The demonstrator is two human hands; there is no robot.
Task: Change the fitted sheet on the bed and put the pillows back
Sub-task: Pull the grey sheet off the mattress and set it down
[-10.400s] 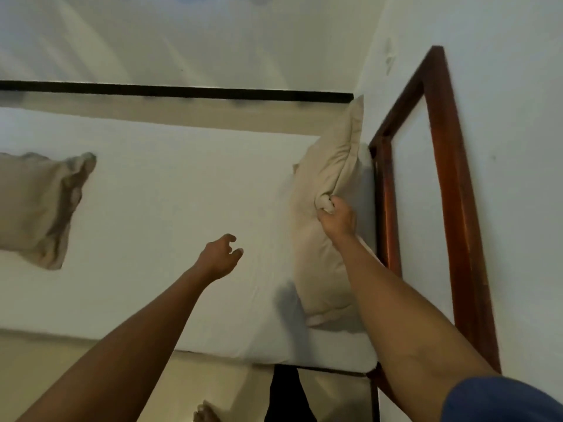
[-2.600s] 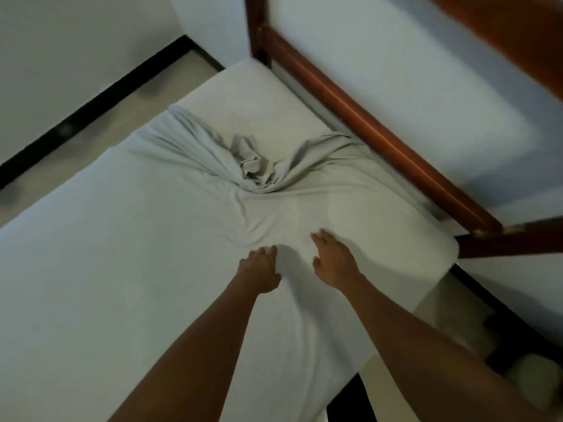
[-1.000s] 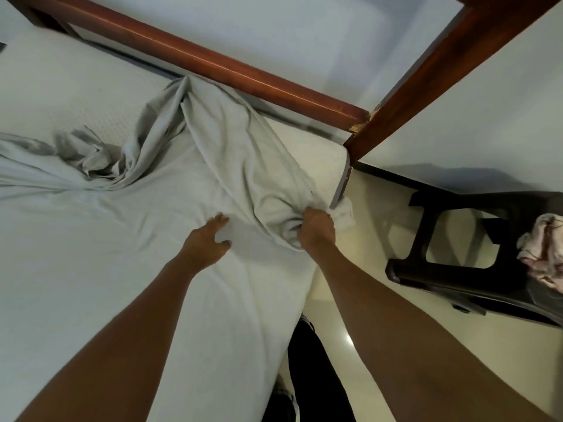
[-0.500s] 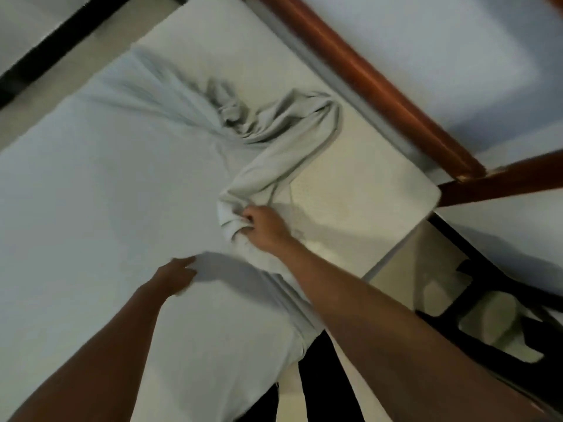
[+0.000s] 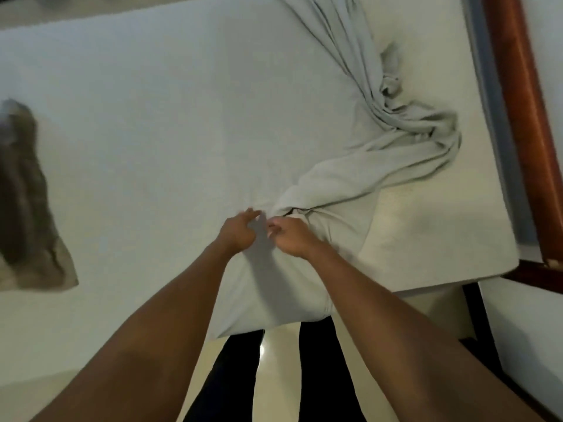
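Mattress (image 5: 426, 226) viewed from above, bare cream surface exposed at the near right corner, beside the wooden bed frame (image 5: 524, 117).

Progress: stripping judged approx. one quarter done. The fitted sheet (image 5: 152, 117) has been freed from the right end only and is gathered into a twisted ridge (image 5: 396, 141) lying across the bare patch. Over the centre and left of the bed it is still stretched flat, and it hangs over the near edge. No replacement sheet is seen in view.

Hands: both are met at the near end of the ridge. The right hand (image 5: 291, 239) is curled onto a fold of the sheet and appears to be pinching it. The left hand (image 5: 239, 231) is set just beside it, fingers part bent against the cloth; whether cloth is held cannot be told.

Outstanding: remaining corners to be released, old sheet removed, fresh sheet fitted, pillows returned.

Surroundings: one pillow (image 5: 27, 208), blurred, lies on the sheet at the far left. It is judged an obstruction and should be lifted off before the sheet is drawn clear. Dark-trousered legs (image 5: 320, 376) are planted on a glossy floor (image 5: 274, 376) close against the bedside. The frame rail sits tight along the right side, so access to the far right corner is judged restricted.
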